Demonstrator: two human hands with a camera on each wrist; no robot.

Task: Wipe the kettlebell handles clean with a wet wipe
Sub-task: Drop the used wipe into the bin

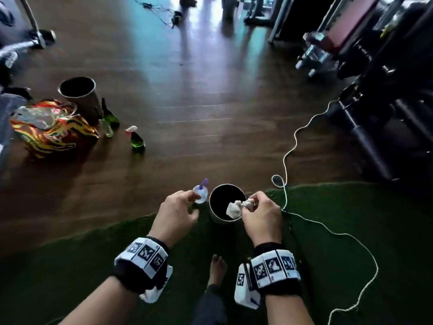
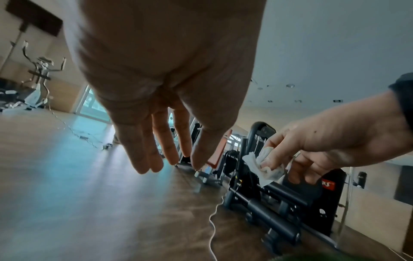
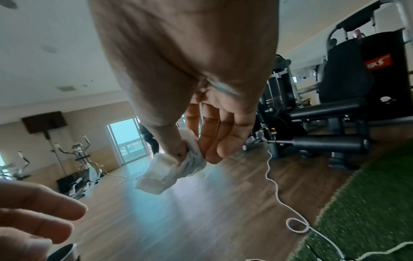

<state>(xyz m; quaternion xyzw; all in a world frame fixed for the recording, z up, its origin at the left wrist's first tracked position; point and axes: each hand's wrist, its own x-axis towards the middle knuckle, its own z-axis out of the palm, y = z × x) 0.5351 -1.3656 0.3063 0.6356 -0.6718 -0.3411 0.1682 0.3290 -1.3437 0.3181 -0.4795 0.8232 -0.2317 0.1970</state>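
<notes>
The right hand [image 1: 261,213] pinches a crumpled white wet wipe [image 1: 235,207] between thumb and fingers, the wad hanging over the open mouth of a dark cylindrical bin [image 1: 216,216] that stands at the edge of the green turf mat [image 1: 351,231]. The left hand [image 1: 177,215] hangs just left of the bin with fingers straight and relaxed, holding nothing (the left wrist view shows them apart and bare), near a small clear spray bottle with a purple top [image 1: 200,192] on the wood floor [image 1: 187,137]. No kettlebell shows in any view, so where the handles are cannot be told. By my reading the step is dropping the used wipe: best to keep it centred over the opening, lower it slightly, then let go cleanly so the damp wad does not cling to the fingers or catch the rim. A white cord [image 1: 290,148] trails close to the right; avoid snagging it.
</notes>
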